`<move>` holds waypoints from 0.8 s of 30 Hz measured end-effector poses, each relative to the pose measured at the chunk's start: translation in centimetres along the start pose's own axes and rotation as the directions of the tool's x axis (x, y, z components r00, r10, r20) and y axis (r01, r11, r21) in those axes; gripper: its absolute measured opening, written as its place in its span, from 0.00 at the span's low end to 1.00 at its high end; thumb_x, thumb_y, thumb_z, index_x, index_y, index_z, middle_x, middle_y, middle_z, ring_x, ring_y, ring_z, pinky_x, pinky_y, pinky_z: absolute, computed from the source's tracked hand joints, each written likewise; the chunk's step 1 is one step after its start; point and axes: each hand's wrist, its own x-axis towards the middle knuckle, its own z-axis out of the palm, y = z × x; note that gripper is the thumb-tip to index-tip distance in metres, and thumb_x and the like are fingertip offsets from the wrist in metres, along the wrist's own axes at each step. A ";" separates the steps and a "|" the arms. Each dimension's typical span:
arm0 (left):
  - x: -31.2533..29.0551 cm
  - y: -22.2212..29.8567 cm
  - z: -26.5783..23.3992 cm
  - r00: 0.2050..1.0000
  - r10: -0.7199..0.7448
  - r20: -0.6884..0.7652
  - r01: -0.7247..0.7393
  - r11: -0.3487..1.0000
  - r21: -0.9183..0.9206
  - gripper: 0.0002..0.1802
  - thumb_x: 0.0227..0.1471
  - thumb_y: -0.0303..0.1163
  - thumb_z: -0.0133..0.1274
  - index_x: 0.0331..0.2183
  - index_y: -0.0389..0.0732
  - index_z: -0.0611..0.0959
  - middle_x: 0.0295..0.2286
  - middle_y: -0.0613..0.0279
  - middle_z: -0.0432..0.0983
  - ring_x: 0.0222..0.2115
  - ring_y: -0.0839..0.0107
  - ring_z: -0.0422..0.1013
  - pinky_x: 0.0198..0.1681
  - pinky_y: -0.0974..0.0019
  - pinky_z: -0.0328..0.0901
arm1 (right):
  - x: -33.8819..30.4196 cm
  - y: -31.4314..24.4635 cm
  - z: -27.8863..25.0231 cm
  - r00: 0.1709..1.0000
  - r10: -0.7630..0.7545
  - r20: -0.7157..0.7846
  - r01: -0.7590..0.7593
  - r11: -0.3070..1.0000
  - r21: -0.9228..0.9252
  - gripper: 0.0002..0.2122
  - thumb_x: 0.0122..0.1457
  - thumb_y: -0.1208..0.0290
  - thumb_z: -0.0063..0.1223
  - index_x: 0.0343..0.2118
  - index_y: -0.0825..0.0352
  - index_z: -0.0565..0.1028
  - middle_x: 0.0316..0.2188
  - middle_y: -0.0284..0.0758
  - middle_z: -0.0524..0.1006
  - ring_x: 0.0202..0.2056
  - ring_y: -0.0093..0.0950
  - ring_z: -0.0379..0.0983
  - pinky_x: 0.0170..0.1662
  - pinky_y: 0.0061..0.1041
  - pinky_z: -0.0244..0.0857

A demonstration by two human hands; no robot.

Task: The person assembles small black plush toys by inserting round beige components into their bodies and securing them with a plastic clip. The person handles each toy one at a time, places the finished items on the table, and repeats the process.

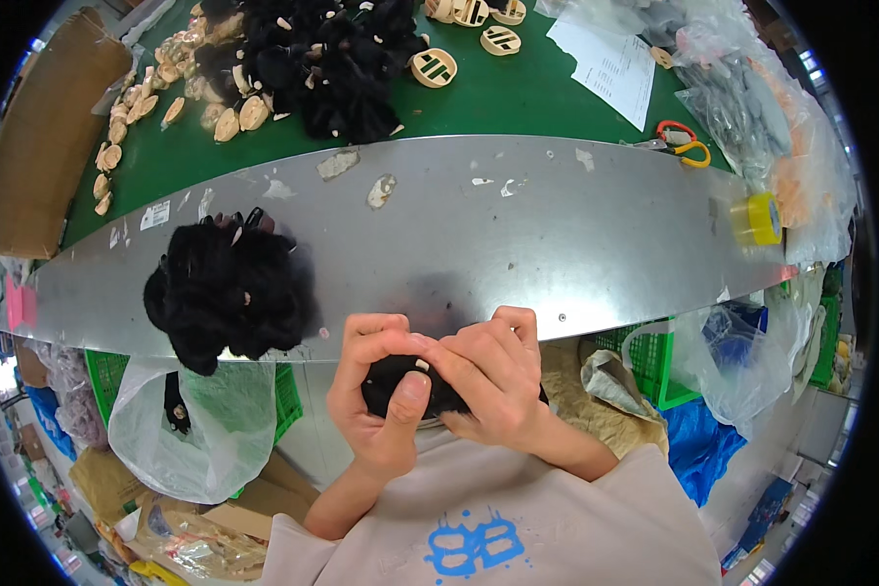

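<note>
Black fur piece (386, 378), fuzzy and bunched, is clamped between my left grip (376, 430) and right grip (493, 381) at the smooth metal counter's (439, 225) near edge. Left along that edge lies a shaggy black pile (225, 288); yellow tape (766, 219) sits by the right end. Both hands hide much of the piece; one pale tab (422, 365) shows.

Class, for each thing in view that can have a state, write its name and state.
Left hand: curled, gripping
Right hand: curled, gripping
Black plush piece: held in both hands
Black plush pile: heaped on metal worktop
Scissors: lying down, blade opening unclear
Printed sheet: lying flat, face up
Translucent bag: draped over green crate
</note>
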 end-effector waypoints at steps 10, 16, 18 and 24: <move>0.7 1.7 -0.5 0.988 -0.034 0.148 0.018 0.994 0.107 0.21 0.48 0.34 0.59 0.42 0.32 0.78 0.39 0.53 0.70 0.40 0.68 0.66 0.44 0.68 0.62 | 0.6 1.1 -1.3 0.989 0.044 0.142 -0.067 0.984 0.164 0.23 0.28 0.73 0.64 0.35 0.69 0.80 0.28 0.29 0.75 0.26 0.27 0.68 0.37 0.31 0.55; 1.5 1.3 -3.2 0.923 -0.175 0.344 0.134 0.981 0.139 0.26 0.41 0.27 0.67 0.43 0.31 0.78 0.41 0.57 0.71 0.39 0.68 0.69 0.46 0.69 0.63 | 1.4 2.3 -2.7 0.922 0.009 0.387 -0.139 0.940 0.310 0.21 0.35 0.71 0.66 0.36 0.70 0.77 0.32 0.36 0.75 0.31 0.34 0.70 0.42 0.35 0.60; 1.5 0.9 -2.9 0.949 -0.209 0.235 0.188 0.976 0.110 0.23 0.41 0.27 0.66 0.41 0.31 0.78 0.40 0.58 0.70 0.38 0.71 0.68 0.44 0.71 0.63 | 2.0 2.6 -2.8 0.851 -0.006 0.525 -0.167 0.945 0.281 0.25 0.42 0.69 0.63 0.46 0.70 0.74 0.39 0.41 0.73 0.40 0.38 0.70 0.48 0.38 0.61; 2.9 -1.0 -2.9 0.984 -0.141 -0.106 0.154 0.979 0.130 0.12 0.41 0.23 0.59 0.33 0.34 0.79 0.37 0.61 0.69 0.35 0.75 0.66 0.40 0.75 0.60 | 10.2 11.1 -2.8 0.892 0.060 0.448 -0.116 0.988 0.100 0.25 0.57 0.58 0.55 0.54 0.67 0.70 0.50 0.44 0.72 0.51 0.46 0.68 0.56 0.42 0.60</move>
